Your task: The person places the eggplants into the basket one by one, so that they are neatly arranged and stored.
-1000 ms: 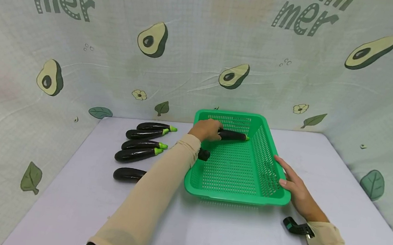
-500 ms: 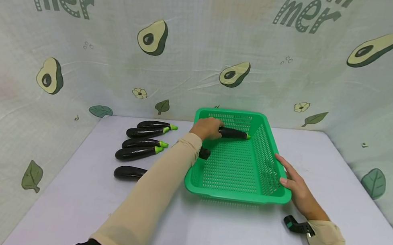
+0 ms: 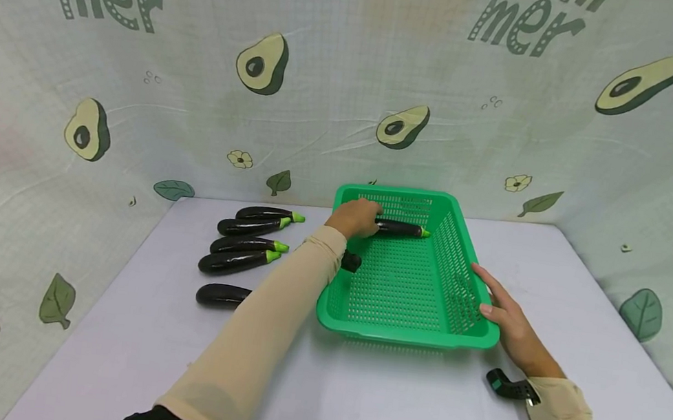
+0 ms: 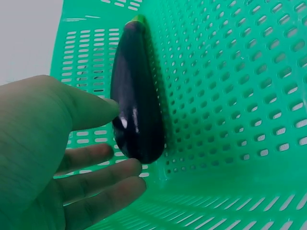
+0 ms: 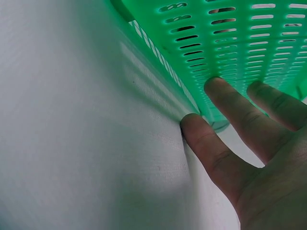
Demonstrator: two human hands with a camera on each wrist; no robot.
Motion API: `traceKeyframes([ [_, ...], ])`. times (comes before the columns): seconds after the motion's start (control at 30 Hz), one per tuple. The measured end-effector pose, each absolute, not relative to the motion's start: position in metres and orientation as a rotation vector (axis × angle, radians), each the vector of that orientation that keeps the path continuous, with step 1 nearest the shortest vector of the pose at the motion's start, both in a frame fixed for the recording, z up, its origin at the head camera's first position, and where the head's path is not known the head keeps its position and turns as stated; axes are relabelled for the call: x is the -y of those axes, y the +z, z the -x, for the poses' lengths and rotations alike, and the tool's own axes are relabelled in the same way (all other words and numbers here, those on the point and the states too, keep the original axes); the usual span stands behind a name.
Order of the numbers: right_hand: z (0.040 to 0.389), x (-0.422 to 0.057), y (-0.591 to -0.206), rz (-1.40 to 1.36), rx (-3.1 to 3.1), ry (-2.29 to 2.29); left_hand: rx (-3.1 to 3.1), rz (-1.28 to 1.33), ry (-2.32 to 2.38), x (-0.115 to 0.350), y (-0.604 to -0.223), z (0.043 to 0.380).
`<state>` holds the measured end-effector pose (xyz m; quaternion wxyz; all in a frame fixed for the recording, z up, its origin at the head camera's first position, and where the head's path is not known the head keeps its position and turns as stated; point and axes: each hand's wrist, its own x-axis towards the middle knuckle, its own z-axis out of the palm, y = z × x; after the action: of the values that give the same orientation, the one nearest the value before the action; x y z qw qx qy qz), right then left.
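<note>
Inside the green plastic basket (image 3: 406, 338) lies a dark eggplant (image 4: 136, 96) with a green stem end, beside the far wall. In the left wrist view my left hand (image 4: 43, 158) is at its blunt end with fingers spread; the thumb tip overlaps the eggplant's side, and I cannot tell if it touches. From the head view, the left hand (image 3: 356, 218) hides part of this eggplant. At the basket's right side, my right hand (image 3: 513, 327) rests its thumb on the rim. Straight fingers (image 5: 240, 112) of that hand reach the perforated outer wall.
Several more eggplants (image 3: 233, 263) lie in a loose column on the white table (image 3: 388, 410), left of the basket. The nearest one is partly covered by the left sleeve (image 3: 261, 326). A printed cloth (image 3: 326, 84) hangs behind the table.
The left hand has loosened from the eggplant, which sits slightly lower in the basket. The right hand and the basket stay where they were.
</note>
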<state>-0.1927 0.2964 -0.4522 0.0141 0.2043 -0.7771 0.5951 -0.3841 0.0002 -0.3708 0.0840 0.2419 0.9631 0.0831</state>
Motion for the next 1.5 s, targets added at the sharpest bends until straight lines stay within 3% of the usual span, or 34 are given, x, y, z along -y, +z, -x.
traceKeyframes([
  [0.4, 0.191, -0.298, -0.451, -0.586, 2.452, 1.828, -2.868, -0.678, 0.421, -0.001, -0.366, 0.384],
  [1.0, 0.19, -0.298, -0.453, -0.623, 2.448, 1.785, -2.556, -0.825, 1.122, 0.038, -0.338, 0.371],
  [1.5, 0.19, -0.298, -0.453, -0.664, 2.423, 1.81, -2.589, -0.979, 1.202, 0.076, -0.335, 0.326],
])
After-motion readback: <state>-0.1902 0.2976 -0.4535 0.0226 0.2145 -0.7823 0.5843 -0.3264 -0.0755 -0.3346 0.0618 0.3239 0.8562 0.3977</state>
